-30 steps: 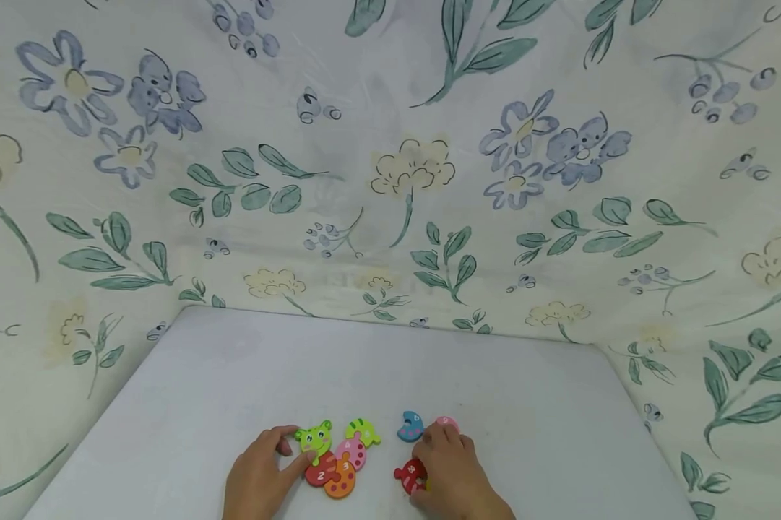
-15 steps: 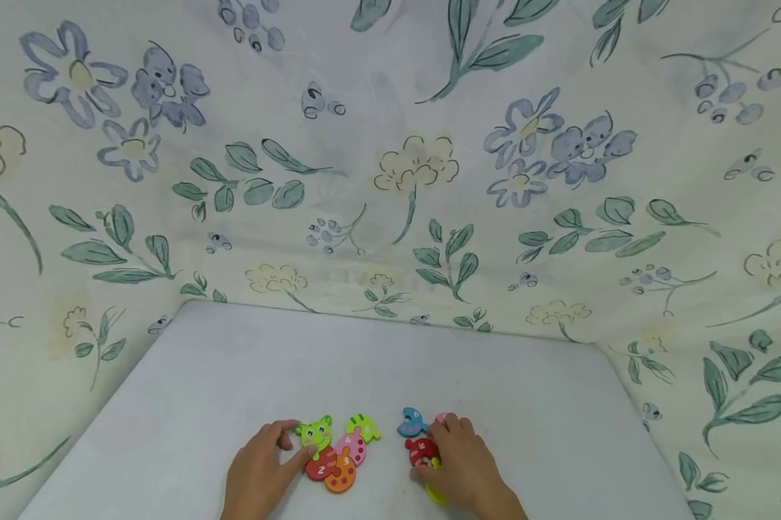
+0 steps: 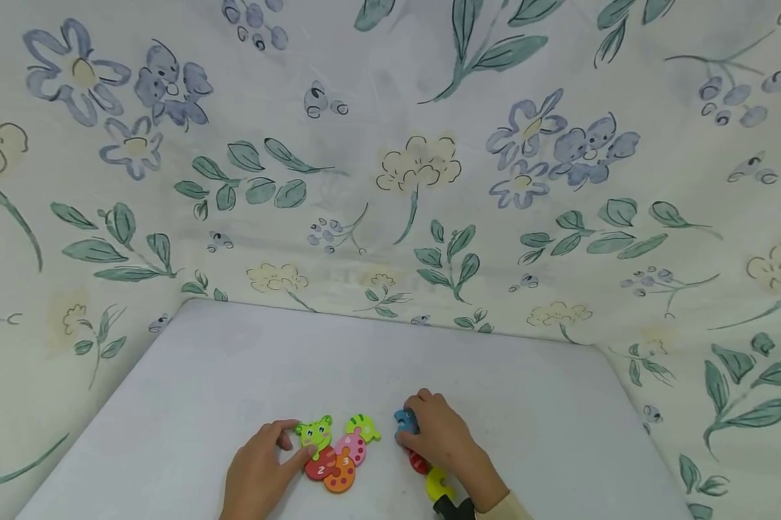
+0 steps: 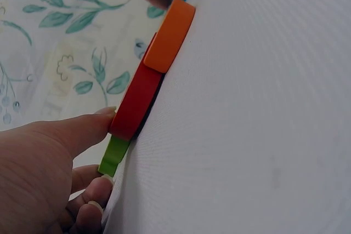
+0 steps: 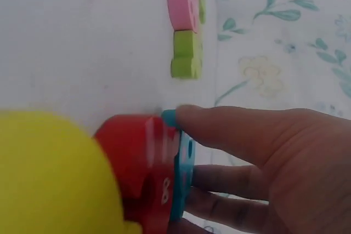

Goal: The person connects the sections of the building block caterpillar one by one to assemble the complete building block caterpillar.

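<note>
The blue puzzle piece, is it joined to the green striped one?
No, the right hand holds the blue piece apart from the green striped piece.

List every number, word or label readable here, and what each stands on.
"2": red piece
"3": orange piece
"4": pink piece
"5", small: striped green piece
"8": other red piece
Blue piece: any mark unreadable
Yellow piece: none readable
Wall covering: faint marks, unreadable

Puzzle pieces (image 3: 341,478) lie on table (image 3: 286,361)
</note>
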`<control>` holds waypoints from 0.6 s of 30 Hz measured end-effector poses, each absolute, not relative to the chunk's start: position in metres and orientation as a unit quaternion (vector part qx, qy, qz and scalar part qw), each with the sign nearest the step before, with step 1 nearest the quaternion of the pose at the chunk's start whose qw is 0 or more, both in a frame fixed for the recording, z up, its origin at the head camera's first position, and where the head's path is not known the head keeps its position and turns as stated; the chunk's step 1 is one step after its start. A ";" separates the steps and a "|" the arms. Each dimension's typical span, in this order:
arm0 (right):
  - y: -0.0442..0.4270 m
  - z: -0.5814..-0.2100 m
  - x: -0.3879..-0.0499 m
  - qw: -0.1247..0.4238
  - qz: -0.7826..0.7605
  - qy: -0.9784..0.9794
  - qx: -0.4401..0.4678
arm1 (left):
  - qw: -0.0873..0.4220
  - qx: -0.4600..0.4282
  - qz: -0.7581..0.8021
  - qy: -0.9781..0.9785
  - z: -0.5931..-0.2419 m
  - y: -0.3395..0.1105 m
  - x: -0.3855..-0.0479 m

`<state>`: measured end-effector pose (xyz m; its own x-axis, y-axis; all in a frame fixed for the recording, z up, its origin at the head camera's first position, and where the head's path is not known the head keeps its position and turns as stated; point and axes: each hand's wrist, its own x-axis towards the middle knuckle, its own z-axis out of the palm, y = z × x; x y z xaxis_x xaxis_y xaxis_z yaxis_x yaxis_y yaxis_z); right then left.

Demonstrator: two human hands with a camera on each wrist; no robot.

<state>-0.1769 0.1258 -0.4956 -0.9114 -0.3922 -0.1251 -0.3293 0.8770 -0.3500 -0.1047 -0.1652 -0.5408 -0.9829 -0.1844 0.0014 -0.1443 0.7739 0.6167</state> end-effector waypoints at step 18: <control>0.086 -0.499 -0.167 0.101 -0.124 0.962 -0.220 | 0.049 0.079 -0.322 -0.942 -0.541 -0.166 -0.103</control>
